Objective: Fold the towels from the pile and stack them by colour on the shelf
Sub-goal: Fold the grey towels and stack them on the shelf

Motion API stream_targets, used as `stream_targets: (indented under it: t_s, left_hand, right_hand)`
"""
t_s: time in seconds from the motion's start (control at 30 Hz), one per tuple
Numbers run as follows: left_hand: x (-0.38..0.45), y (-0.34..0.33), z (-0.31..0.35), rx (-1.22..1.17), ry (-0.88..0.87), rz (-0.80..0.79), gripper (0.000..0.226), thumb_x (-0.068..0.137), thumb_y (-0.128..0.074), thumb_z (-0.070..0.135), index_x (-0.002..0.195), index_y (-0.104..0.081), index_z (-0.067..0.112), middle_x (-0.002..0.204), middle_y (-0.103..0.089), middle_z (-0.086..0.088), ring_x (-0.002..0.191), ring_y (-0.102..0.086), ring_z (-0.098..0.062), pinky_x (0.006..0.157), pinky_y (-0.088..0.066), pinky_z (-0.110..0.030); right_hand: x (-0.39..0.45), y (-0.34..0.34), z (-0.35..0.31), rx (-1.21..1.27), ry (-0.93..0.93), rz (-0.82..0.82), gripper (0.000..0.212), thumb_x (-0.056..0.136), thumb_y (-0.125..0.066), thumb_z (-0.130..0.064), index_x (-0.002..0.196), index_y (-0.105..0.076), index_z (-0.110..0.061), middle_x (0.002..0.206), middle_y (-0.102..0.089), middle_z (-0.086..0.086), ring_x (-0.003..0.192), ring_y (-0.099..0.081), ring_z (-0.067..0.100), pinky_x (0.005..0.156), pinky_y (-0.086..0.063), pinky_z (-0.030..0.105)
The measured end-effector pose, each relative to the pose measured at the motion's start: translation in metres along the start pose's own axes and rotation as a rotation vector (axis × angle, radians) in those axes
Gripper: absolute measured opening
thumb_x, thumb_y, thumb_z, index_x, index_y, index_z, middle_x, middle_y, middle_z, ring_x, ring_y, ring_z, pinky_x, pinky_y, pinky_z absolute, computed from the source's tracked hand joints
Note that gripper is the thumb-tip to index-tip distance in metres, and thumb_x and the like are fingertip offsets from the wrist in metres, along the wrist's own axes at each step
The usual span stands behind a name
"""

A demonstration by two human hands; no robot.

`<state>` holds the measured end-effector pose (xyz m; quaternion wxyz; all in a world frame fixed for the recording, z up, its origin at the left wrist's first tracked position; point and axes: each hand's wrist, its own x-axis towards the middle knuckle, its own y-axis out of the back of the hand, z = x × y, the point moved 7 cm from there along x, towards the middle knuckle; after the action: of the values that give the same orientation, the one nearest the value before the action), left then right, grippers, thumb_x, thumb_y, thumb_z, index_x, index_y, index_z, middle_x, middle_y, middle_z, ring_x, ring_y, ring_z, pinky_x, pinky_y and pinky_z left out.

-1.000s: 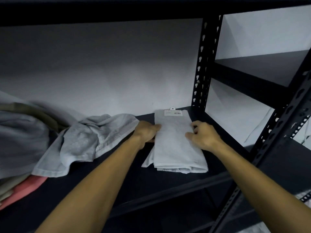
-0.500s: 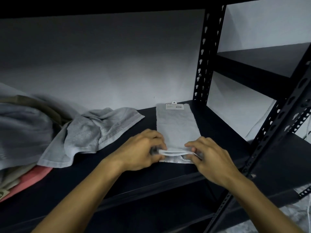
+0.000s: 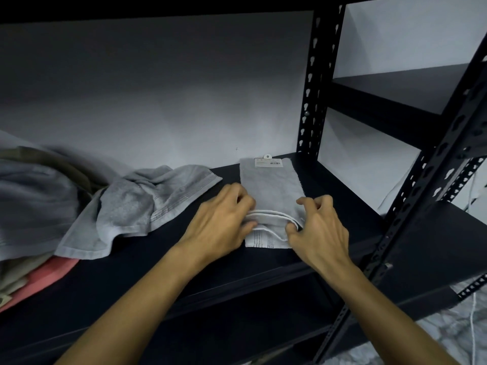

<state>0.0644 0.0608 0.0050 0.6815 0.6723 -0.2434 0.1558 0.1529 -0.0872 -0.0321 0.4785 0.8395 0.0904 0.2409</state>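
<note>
Pinching near edge of folded grey towel [image 3: 271, 192] on dark shelf [image 3: 411, 248]: left hand [image 3: 220, 227] and right hand [image 3: 320, 229], fingers curled round layered hem, 1 at each corner. Towel flat near right upright post [image 3: 313, 83], paper tag [image 3: 268, 162] at far end.

Risk, judged: layers slipping apart if only top ply lifted; fold skewing if 1 hand pulls ahead.

Count: 1 folded towel, 1 loose grey towel [image 3: 142, 206], 1 mixed pile [image 3: 31, 206] at left; number within cannot tell.
</note>
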Motion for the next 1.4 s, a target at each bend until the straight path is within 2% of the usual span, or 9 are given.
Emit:
stream_targets:
  t_s: [0.1, 0.17, 0.3, 0.53, 0.77, 0.9, 1.03, 1.2, 1.4]
  left_hand:
    - [-0.025, 0.001, 0.017, -0.023, -0.120, -0.001, 0.025, 0.085, -0.074, 0.032, 0.092, -0.060, 0.013, 0.103, -0.054, -0.003, 0.085, -0.054, -0.015, 0.055, -0.045, -0.024]
    - [-0.042, -0.009, 0.024, 0.046, -0.210, -0.032, 0.019, 0.085, -0.076, 0.025, 0.095, -0.067, 0.013, 0.113, -0.058, -0.008, 0.101, -0.056, -0.020, 0.071, -0.053, -0.029]
    - [-0.044, -0.035, 0.017, 0.219, -0.226, -0.140, 0.010, 0.084, -0.077, 0.019, 0.092, -0.073, 0.017, 0.143, -0.048, -0.015, 0.140, -0.035, -0.028, 0.108, -0.039, -0.041]
    - [-0.038, -0.040, 0.020, 0.250, -0.249, -0.125, 0.008, 0.090, -0.067, 0.017, 0.086, -0.073, 0.014, 0.149, -0.043, -0.013, 0.148, -0.022, -0.030, 0.115, -0.027, -0.044]
    - [-0.044, -0.018, 0.006, 0.142, -0.223, -0.018, 0.021, 0.094, -0.058, 0.019, 0.094, -0.073, 0.005, 0.136, -0.053, -0.010, 0.135, -0.043, -0.025, 0.101, -0.045, -0.035]
    - [-0.045, -0.010, 0.001, 0.075, -0.197, -0.020, 0.025, 0.097, -0.053, 0.021, 0.093, -0.071, 0.005, 0.125, -0.059, -0.010, 0.119, -0.057, -0.019, 0.076, -0.056, -0.028]
    - [-0.057, -0.025, 0.001, 0.051, -0.207, -0.106, 0.030, 0.098, -0.046, 0.023, 0.090, -0.071, 0.008, 0.109, -0.067, -0.004, 0.088, -0.069, -0.015, 0.052, -0.055, -0.025]
    - [-0.060, -0.030, 0.000, 0.088, -0.197, -0.159, 0.017, 0.096, -0.058, 0.020, 0.094, -0.070, 0.008, 0.129, -0.062, -0.010, 0.093, -0.070, -0.016, 0.047, -0.053, -0.023]
    - [-0.064, -0.038, -0.005, 0.070, -0.176, -0.214, 0.025, 0.101, -0.043, 0.017, 0.091, -0.063, 0.006, 0.105, -0.062, -0.007, 0.069, -0.064, -0.016, 0.044, -0.051, -0.029]
  right_hand:
    - [0.007, 0.002, 0.002, 0.039, -0.007, 0.006, 0.053, 0.086, -0.066, -0.033, 0.134, -0.048, -0.020, 0.119, -0.038, -0.001, 0.097, -0.053, 0.019, 0.066, -0.039, 0.029]
    - [0.009, 0.003, 0.004, 0.039, -0.008, 0.001, 0.052, 0.086, -0.066, -0.033, 0.133, -0.049, -0.021, 0.120, -0.039, -0.001, 0.098, -0.054, 0.018, 0.067, -0.039, 0.029]
    - [-0.002, -0.002, 0.006, 0.000, -0.004, 0.011, 0.055, 0.084, -0.067, -0.036, 0.133, -0.049, -0.022, 0.122, -0.038, -0.001, 0.107, -0.050, 0.018, 0.065, -0.039, 0.028]
    - [-0.023, -0.012, 0.006, -0.025, 0.048, 0.096, 0.067, 0.068, -0.079, -0.020, 0.129, -0.052, -0.014, 0.124, -0.040, 0.007, 0.105, -0.045, 0.023, 0.056, -0.040, 0.027]
    - [0.008, 0.031, 0.005, -0.096, 0.114, 0.218, 0.066, 0.065, -0.072, 0.000, 0.128, -0.053, -0.009, 0.126, -0.042, 0.012, 0.107, -0.047, 0.027, 0.056, -0.047, 0.032]
    - [0.007, 0.040, 0.002, -0.132, 0.181, 0.214, 0.064, 0.065, -0.074, -0.002, 0.126, -0.055, -0.009, 0.126, -0.044, 0.012, 0.105, -0.049, 0.026, 0.054, -0.041, 0.028]
    - [-0.015, 0.010, 0.012, -0.204, 0.241, 0.124, 0.060, 0.048, -0.080, 0.007, 0.105, -0.067, -0.005, 0.103, -0.056, 0.012, 0.083, -0.056, 0.030, 0.047, -0.040, 0.027]
    - [-0.016, -0.003, 0.014, -0.141, 0.259, 0.071, 0.060, 0.047, -0.082, 0.003, 0.104, -0.068, -0.008, 0.099, -0.058, 0.009, 0.085, -0.058, 0.029, 0.048, -0.046, 0.030]
    - [-0.012, -0.007, 0.009, -0.154, 0.282, 0.008, 0.064, 0.046, -0.079, 0.011, 0.106, -0.067, -0.009, 0.102, -0.056, 0.008, 0.085, -0.057, 0.028, 0.041, -0.039, 0.024]
